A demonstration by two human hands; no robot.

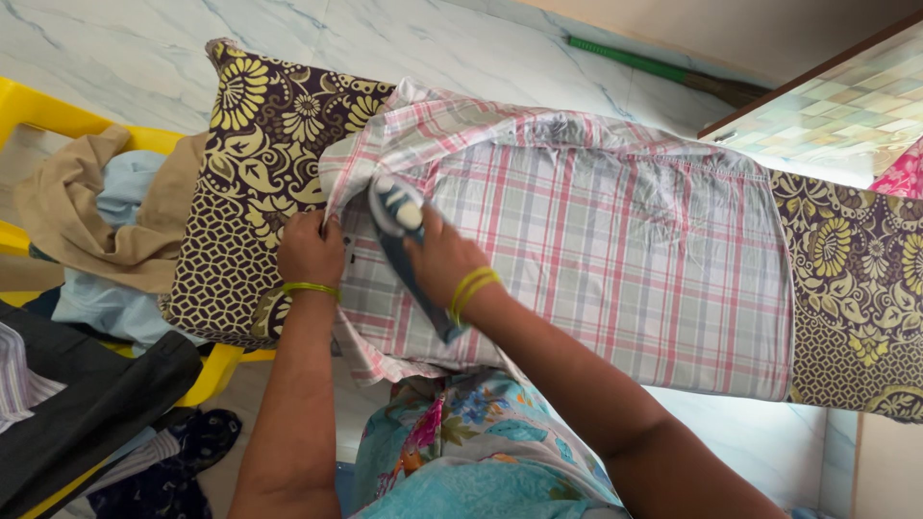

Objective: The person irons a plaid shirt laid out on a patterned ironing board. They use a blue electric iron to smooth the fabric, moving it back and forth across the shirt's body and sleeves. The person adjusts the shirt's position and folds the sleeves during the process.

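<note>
The shirt [615,259] is showing a plaid of pink, grey-green and white. The iron [409,245] is showing dark blue with a white knob. The ironing board cover [255,183] is wearing a dark purple-brown ground with pale yellow flowers and lattice. Both wrists are carrying yellow-green bangles [469,288]. The chair [38,115] is showing bright yellow, with tan cloth [82,216] and light blue cloth [115,298] heaped on it. The floor [404,43] is showing white marble with grey veins. The person's dress [471,452] is showing turquoise with a multicoloured floral print.
</note>
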